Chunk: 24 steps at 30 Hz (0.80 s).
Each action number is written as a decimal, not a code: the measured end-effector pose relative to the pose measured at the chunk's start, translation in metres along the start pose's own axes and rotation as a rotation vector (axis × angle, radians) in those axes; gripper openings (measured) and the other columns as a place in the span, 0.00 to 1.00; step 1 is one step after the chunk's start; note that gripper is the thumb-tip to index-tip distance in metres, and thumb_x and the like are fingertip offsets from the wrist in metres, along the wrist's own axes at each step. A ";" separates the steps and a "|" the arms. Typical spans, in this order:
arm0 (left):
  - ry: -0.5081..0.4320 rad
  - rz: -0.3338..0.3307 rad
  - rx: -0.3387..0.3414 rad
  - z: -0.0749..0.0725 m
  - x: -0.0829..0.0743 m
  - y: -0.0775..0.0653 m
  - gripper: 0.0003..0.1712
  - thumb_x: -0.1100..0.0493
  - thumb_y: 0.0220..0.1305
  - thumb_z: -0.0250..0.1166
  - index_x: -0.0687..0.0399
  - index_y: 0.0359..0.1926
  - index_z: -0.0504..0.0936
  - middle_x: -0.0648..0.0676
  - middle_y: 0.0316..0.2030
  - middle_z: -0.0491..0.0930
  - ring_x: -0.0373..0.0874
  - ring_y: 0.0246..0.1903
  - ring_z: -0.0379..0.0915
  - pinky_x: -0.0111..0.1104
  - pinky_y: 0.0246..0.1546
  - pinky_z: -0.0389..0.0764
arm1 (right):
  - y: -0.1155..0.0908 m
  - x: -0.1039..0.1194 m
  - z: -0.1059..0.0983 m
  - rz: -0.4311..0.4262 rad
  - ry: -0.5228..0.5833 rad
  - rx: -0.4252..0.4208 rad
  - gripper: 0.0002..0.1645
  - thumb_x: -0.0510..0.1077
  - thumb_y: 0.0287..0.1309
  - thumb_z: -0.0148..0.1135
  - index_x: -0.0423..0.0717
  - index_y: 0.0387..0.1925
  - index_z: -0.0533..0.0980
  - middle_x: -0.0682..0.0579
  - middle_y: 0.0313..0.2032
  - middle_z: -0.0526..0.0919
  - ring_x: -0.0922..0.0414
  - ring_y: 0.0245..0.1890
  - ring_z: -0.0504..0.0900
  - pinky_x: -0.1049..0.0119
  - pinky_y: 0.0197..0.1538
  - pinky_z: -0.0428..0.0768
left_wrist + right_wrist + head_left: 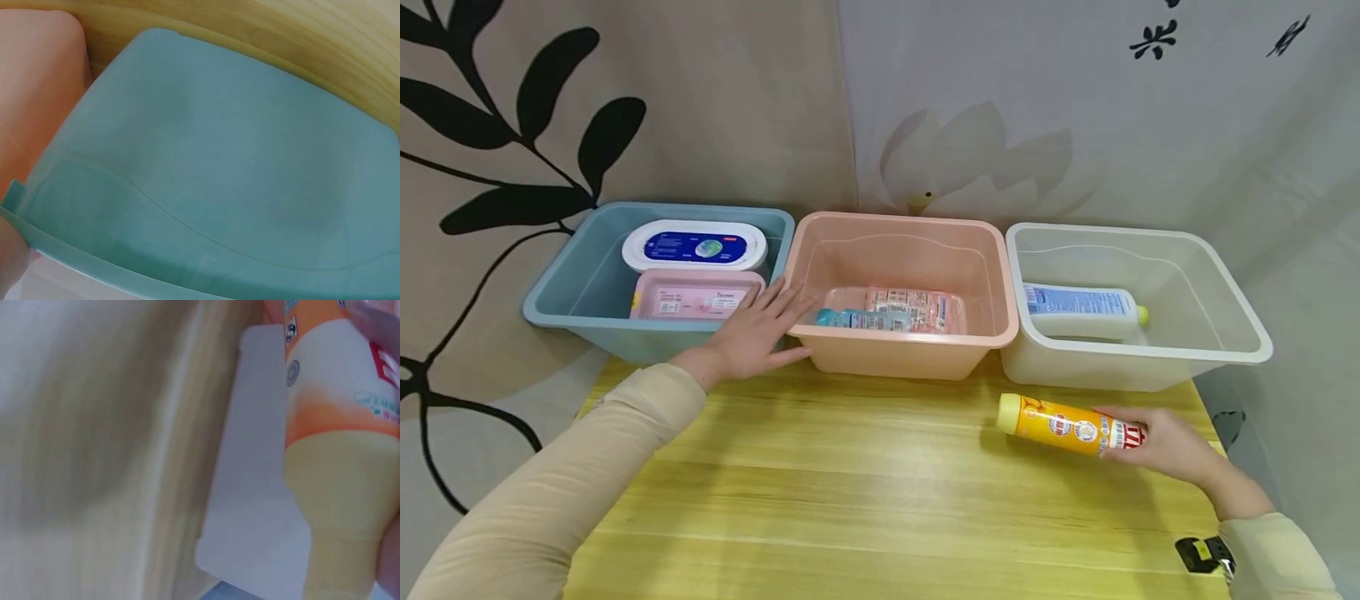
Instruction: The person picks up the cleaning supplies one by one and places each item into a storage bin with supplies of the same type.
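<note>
A yellow plastic bottle (1052,422) with an orange printed label is held above the table by my right hand (1168,446), which grips its right end. In the right wrist view, the bottle's pale yellow tapering part (340,481) shows, with fingers at the right edge. My left hand (752,337) lies with fingers spread across the adjoining rims of the blue bin (625,333) and the pink bin (902,354). Its fingertips are beside a pink packet (696,296) in the blue bin. The white bin (1097,367) stands behind the bottle.
A white oval-lidded box (696,246) sits in the blue bin. Inside the pink bin lie a pink-printed clear packet (925,310) and a turquoise item (857,320). A white bottle (1078,312) with a yellow-green cap lies in the white bin. The wooden table (850,492) extends in front.
</note>
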<state>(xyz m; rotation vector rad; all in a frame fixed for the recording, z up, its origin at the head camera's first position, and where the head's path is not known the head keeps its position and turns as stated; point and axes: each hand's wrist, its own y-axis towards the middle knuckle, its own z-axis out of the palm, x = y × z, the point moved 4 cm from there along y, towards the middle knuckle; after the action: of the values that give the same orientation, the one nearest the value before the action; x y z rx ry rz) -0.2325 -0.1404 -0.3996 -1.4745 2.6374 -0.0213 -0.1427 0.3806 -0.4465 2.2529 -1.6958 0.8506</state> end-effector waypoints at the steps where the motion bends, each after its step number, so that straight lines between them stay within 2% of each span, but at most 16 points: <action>1: -0.001 -0.002 0.000 0.000 0.000 0.000 0.46 0.35 0.63 0.53 0.37 0.74 0.42 0.57 0.74 0.41 0.57 0.73 0.28 0.57 0.69 0.34 | 0.000 0.002 -0.004 -0.015 0.014 -0.007 0.37 0.50 0.41 0.75 0.39 0.53 0.76 0.48 0.32 0.81 0.69 0.25 0.70 0.72 0.23 0.72; 5: -0.002 -0.007 0.002 0.000 0.000 0.000 0.46 0.35 0.63 0.53 0.37 0.74 0.41 0.56 0.74 0.41 0.57 0.73 0.28 0.57 0.70 0.34 | -0.003 0.008 -0.018 -0.061 0.061 -0.035 0.35 0.45 0.41 0.75 0.36 0.52 0.76 0.45 0.34 0.80 0.69 0.26 0.70 0.71 0.22 0.73; 10: -0.002 0.000 0.003 0.001 0.000 0.000 0.45 0.35 0.63 0.53 0.36 0.74 0.41 0.56 0.74 0.40 0.57 0.73 0.27 0.57 0.70 0.34 | -0.005 0.012 -0.032 -0.005 0.097 -0.051 0.35 0.45 0.43 0.74 0.38 0.54 0.75 0.45 0.34 0.78 0.67 0.26 0.71 0.69 0.19 0.74; 14: 0.004 0.002 -0.002 0.001 0.001 0.000 0.46 0.35 0.63 0.53 0.36 0.74 0.41 0.57 0.74 0.41 0.57 0.73 0.28 0.57 0.70 0.35 | -0.006 0.015 -0.044 -0.034 0.122 -0.089 0.33 0.42 0.42 0.74 0.41 0.54 0.76 0.54 0.31 0.79 0.67 0.26 0.72 0.68 0.18 0.75; 18: 0.003 0.004 -0.003 0.001 0.001 -0.001 0.45 0.35 0.63 0.53 0.36 0.74 0.41 0.56 0.74 0.41 0.57 0.73 0.28 0.57 0.70 0.35 | -0.005 0.018 -0.057 -0.069 0.181 -0.106 0.32 0.37 0.43 0.72 0.53 0.54 0.77 0.66 0.31 0.78 0.67 0.27 0.73 0.69 0.21 0.76; 24: 0.002 0.008 0.000 0.000 0.000 -0.001 0.46 0.36 0.63 0.53 0.37 0.74 0.40 0.55 0.74 0.40 0.57 0.73 0.28 0.57 0.70 0.35 | -0.001 0.024 -0.079 -0.162 0.241 -0.134 0.35 0.28 0.41 0.70 0.53 0.54 0.77 0.71 0.35 0.78 0.68 0.30 0.74 0.73 0.25 0.77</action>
<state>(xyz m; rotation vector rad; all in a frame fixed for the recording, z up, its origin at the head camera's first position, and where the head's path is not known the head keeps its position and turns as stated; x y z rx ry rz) -0.2318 -0.1409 -0.3999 -1.4640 2.6450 -0.0227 -0.1629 0.3993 -0.3685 2.0715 -1.4009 0.9003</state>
